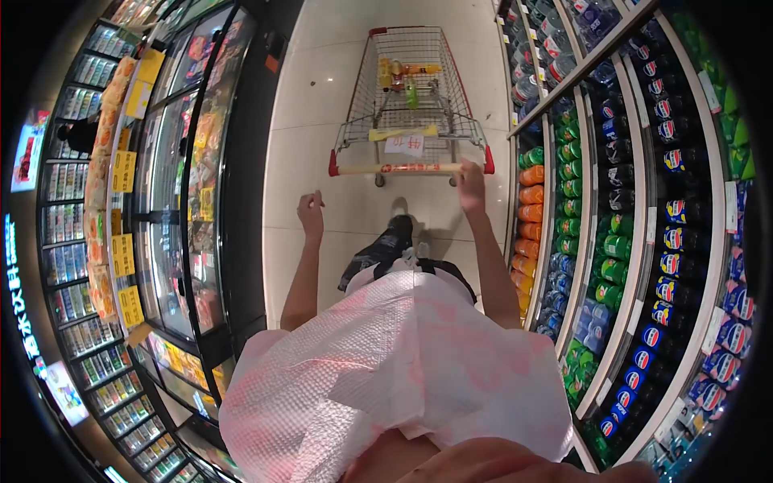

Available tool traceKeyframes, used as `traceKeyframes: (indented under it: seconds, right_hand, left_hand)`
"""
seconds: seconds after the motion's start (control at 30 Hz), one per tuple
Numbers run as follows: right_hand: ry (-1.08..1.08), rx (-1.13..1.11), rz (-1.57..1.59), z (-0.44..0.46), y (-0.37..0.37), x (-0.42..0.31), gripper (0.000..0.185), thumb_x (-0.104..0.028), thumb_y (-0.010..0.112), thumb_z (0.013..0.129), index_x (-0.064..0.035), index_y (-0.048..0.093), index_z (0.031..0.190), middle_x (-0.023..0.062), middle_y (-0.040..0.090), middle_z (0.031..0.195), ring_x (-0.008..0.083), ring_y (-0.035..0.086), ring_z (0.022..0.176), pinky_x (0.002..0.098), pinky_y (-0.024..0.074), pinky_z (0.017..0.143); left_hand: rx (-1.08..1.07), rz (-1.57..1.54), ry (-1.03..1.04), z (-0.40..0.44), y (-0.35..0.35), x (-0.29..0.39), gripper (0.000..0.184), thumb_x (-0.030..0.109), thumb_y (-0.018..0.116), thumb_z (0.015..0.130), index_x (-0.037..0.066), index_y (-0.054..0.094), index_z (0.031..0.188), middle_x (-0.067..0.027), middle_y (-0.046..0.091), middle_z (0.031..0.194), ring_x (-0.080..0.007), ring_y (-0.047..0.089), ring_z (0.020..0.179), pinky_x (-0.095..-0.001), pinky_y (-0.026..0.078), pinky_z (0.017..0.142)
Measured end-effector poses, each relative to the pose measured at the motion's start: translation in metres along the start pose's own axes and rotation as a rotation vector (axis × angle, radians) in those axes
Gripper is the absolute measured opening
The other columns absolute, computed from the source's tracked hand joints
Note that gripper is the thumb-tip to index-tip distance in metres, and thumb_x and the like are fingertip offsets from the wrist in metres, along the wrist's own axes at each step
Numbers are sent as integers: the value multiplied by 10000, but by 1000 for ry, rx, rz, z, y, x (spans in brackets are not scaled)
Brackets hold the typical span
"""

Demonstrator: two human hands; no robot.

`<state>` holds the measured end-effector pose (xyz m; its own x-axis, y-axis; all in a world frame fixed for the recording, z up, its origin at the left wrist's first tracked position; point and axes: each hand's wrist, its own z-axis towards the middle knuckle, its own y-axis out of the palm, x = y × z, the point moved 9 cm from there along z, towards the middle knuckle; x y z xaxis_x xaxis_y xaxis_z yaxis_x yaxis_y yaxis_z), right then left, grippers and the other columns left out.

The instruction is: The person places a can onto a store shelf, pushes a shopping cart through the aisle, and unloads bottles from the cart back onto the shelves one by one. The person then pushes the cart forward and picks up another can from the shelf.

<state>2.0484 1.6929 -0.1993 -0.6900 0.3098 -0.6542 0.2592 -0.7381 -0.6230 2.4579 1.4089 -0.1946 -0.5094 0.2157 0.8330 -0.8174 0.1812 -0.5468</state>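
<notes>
Head view, cart: a wire shopping cart [366, 101] stands straight ahead of the person on a pale tiled floor [302, 121], its handle bar [370, 169] nearest the body.
Handle bar: cream with red lettering in the middle, red caps at both ends.
Right hand: the right hand [473, 191] is at the right part of the handle bar, just inside the red cap – its fingers meet the bar, but I cannot tell whether they wrap around it.
Left hand: the left hand [311, 211] is released, off the bar and short of its left end, fingers loosely curled (nothing visible in the grasp).
Cart load: a few yellow packages [386, 72] and a green item [411, 93] lie in the basket, toward the far half; exact kinds too small to tell.
Sign: a white paper with red writing [404, 145] hangs just beyond the handle bar, below a yellow strip [403, 133].
Left side: glass-fronted cabinets [165, 161] with yellow price cards [124, 171] beside them.
Right side: shelves of bottles – orange ones [530, 213], green ones [568, 170], dark ones with blue labels [675, 211].
Body: a pale pink-and-white textured top [419, 346] fills the lower middle.
</notes>
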Motion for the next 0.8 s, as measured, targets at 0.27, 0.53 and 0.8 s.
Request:
traceKeyframes:
  seconds: [0.27, 0.53, 0.8]
  right_hand:
    - [220, -586, -485, 35, 78, -2, 609, -576, 421, 1038, -127, 794, 865, 124, 731, 882, 296, 660, 938, 567, 346, 968]
    - [778, -998, -430, -43, 128, 28, 742, -678, 410, 997, -54, 791, 872, 211, 743, 840, 404, 737, 822, 522, 570, 788]
    - [1057, -977, -376, -136, 123, -34, 281, -385, 545, 997, -142, 681, 1035, 162, 735, 822, 401, 720, 756, 572, 555, 652]
  left_hand:
    - [-294, -97, 253, 211, 215, 77, 354, 326, 636, 1017, -2, 765, 1047, -143, 757, 963, -230, 729, 875, -349, 561, 801]
    - [-789, 203, -205, 273, 503, -51, 430, 351, 725, 893, 15, 731, 1160, -172, 748, 1033, -276, 717, 964, -421, 530, 836]
    - [-767, 420, -307, 204, 615, -211, 880, 412, 772, 829, -150, 430, 1413, -352, 538, 1398, -448, 573, 1280, -498, 490, 1052]
